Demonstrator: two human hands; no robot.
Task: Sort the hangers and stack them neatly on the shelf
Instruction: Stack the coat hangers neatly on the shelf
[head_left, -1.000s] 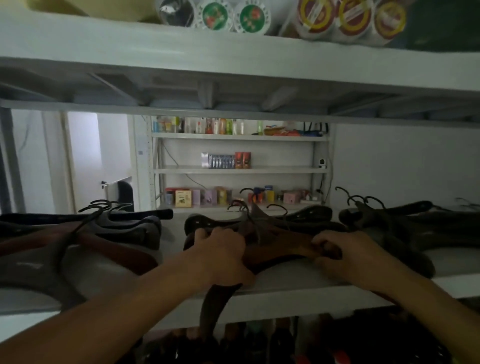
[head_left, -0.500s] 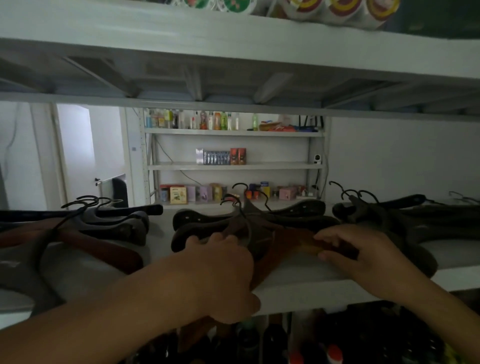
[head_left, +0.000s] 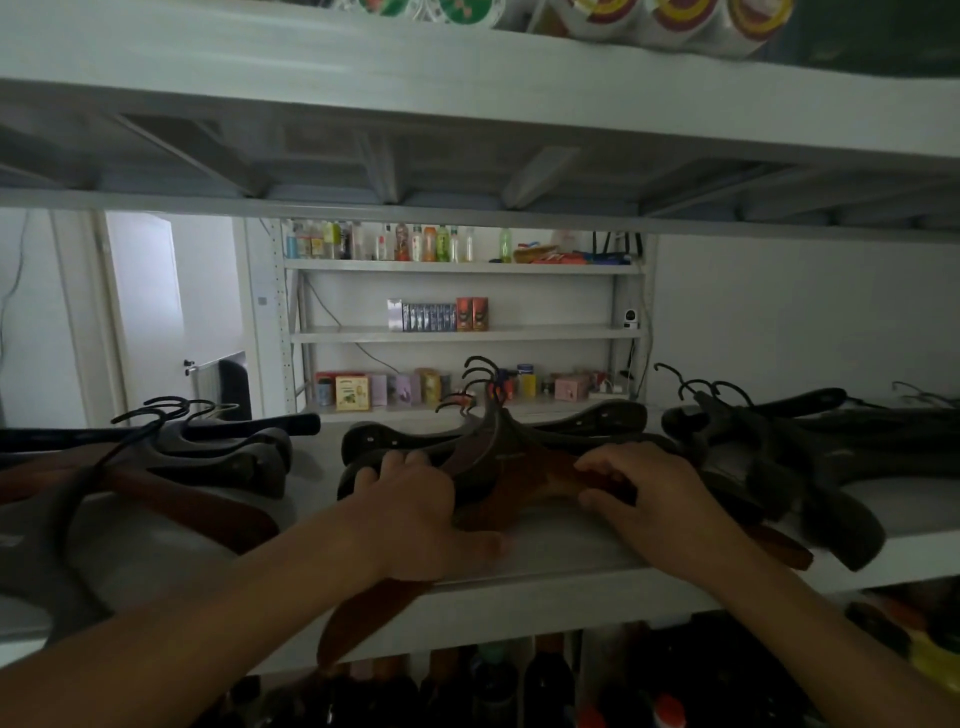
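Note:
Three heaps of dark and brown wooden hangers lie on the white shelf (head_left: 561, 551). The middle stack (head_left: 514, 457) has its black hooks pointing up and back. My left hand (head_left: 421, 514) rests on the left arms of that stack, fingers curled over them. My right hand (head_left: 649, 488) grips the right arm of a brown hanger in the same stack. One brown hanger end (head_left: 363, 618) sticks out over the shelf's front edge below my left hand. A left pile (head_left: 208, 457) and a right pile (head_left: 769, 452) lie apart from both hands.
The shelf above (head_left: 467, 88) hangs low and carries round tins. Bottles (head_left: 540, 680) stand on the level below. Behind, a second white rack (head_left: 462, 332) holds boxes and small bottles. A doorway (head_left: 150, 312) is at the back left.
Both hands stayed on the middle stack and shifted it; the hooks now stand higher and closer together. My left hand slid forward along the left arms.

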